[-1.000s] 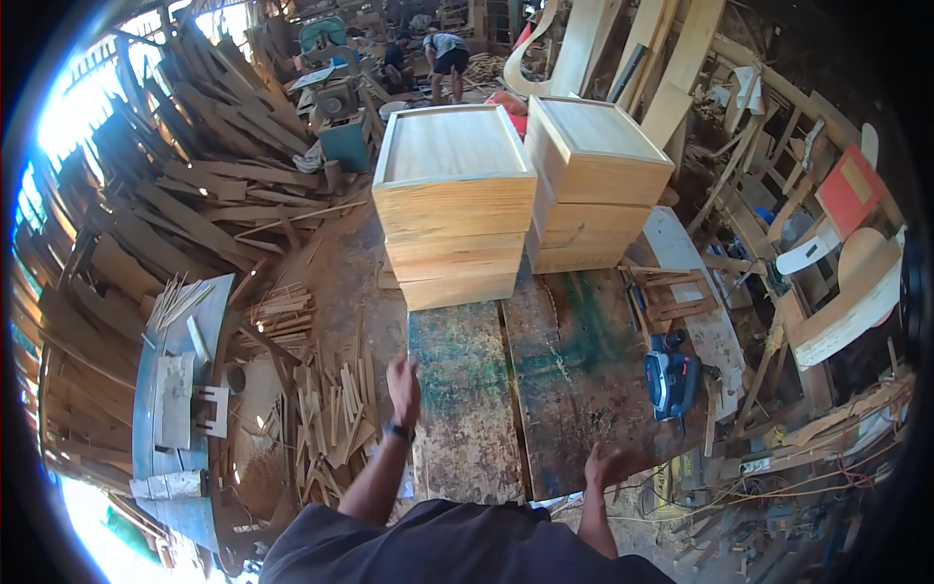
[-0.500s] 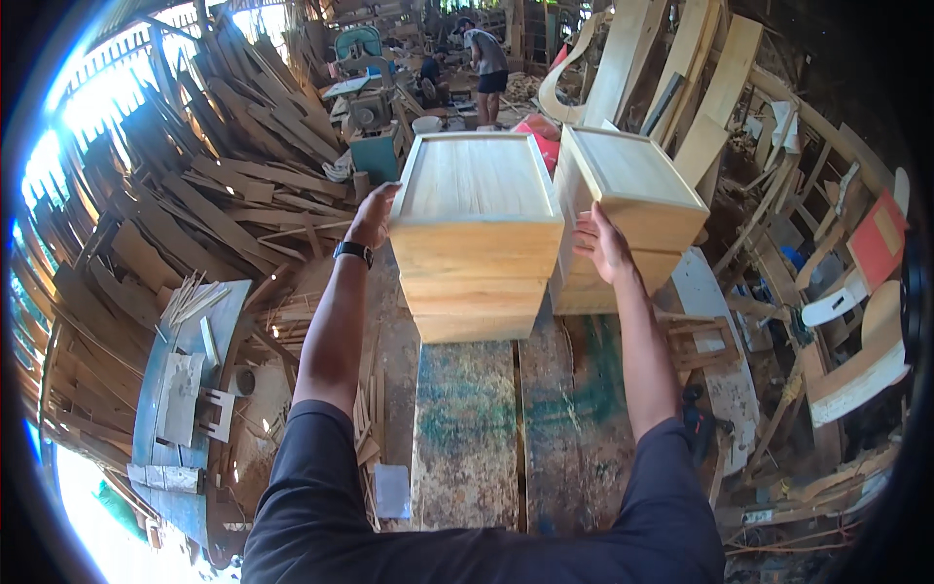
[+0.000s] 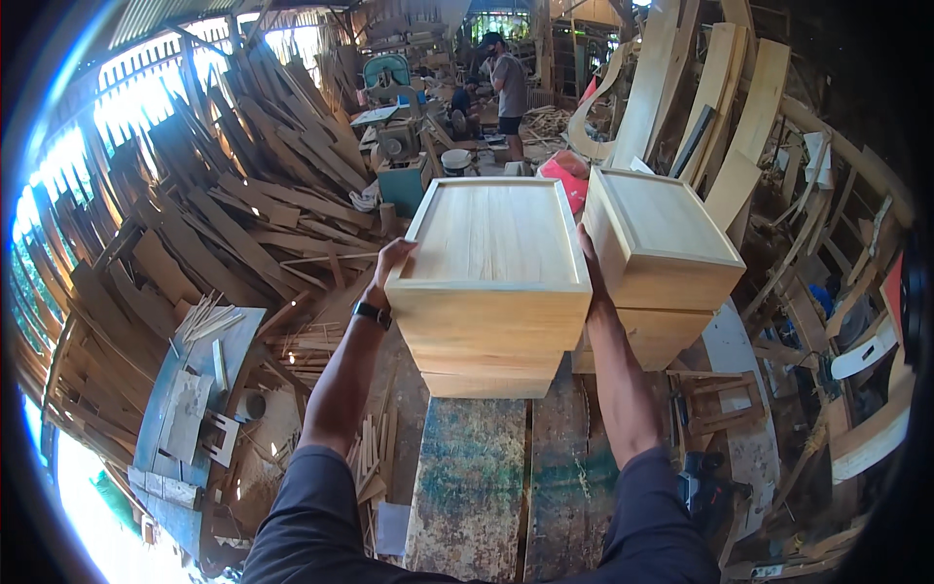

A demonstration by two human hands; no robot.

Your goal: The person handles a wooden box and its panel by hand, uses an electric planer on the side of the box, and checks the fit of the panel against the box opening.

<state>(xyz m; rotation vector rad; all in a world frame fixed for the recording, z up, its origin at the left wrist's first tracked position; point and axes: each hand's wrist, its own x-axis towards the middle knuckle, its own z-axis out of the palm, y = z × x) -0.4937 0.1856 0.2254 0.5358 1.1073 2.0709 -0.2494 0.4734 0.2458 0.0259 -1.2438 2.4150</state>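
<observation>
Right up against the top box (image 3: 491,326) comes the right hand (image 3: 594,273), which half a second ago hovered just off its side! The left hand (image 3: 393,261) has the opposite side, near the rim, so the box is clamped between two hands set wide apart, probably to share the weight and keep it level. And where's that box? Over the far part of the tabletop (image 3: 477,457), above a lower box (image 3: 486,386); whether any gap has opened between them, nobody can tell from here. Tight squeeze for those right fingers, partly hidden beside the second stack (image 3: 671,287), at the tabletop's far right. Piling boxes up likely saves room. Over at the tabletop's right side sits a dark power tool (image 3: 702,482), presumably parked there to stay clear of the boxes.
</observation>
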